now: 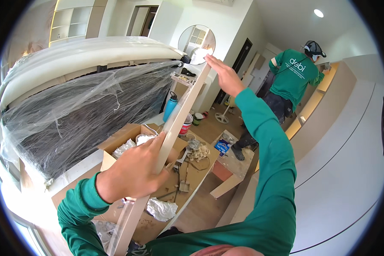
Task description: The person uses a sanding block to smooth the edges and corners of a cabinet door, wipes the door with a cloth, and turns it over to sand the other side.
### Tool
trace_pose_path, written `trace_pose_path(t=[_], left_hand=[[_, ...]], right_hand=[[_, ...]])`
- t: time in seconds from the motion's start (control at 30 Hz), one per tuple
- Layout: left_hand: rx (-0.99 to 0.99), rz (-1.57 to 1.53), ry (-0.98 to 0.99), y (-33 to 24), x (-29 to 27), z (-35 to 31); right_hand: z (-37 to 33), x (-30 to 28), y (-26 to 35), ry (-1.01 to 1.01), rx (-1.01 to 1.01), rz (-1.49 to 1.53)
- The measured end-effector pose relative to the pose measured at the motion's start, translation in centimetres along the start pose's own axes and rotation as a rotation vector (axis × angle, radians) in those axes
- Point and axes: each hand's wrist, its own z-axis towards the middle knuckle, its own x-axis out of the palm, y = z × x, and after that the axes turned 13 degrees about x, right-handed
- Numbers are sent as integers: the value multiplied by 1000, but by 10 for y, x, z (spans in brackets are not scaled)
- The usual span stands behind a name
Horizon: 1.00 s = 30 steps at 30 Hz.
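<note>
A long, narrow beige board (175, 123) slants up in front of me from the lower edge, its far end high in the view. My left hand (134, 170) is closed around its middle, the thumb on the right side. Up at the far end, my right hand (226, 77) lies with straight fingers against the board's edge. A metal fitting (182, 78) shows beside the upper part of the board; whether it is fixed there I cannot tell. Behind my left hand stands an open cardboard box (111, 145) with crumpled white material inside.
Plastic sheeting covers a large bed-like piece (94, 102) at left. A worktop (192, 187) bears a putty knife (184, 185), rags (162, 208) and debris. A blue bottle (170, 106) and paint cans (186, 123) stand beyond. A co-worker (292, 77) in green works at a shelf.
</note>
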Motion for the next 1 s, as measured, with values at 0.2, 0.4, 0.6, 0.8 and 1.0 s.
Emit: trace_pose_path(t=[0.2,0.4,0.6,0.8,1.0], left_hand=[[23,-36,-19,9,-6,-1],[5,-8,-40,13,-10,-3],[22,-40,-20,13,-6,-4],[-54,-51,32,17,-8,-4],[8,-43,18,16,-9,-4]], right_hand=[[-15,8,40,30,-136,102],[-7,25,43,2,-147,121],[-2,34,40,13,-110,70],[3,43,19,-123,82,10],[6,37,18,-54,261,99]])
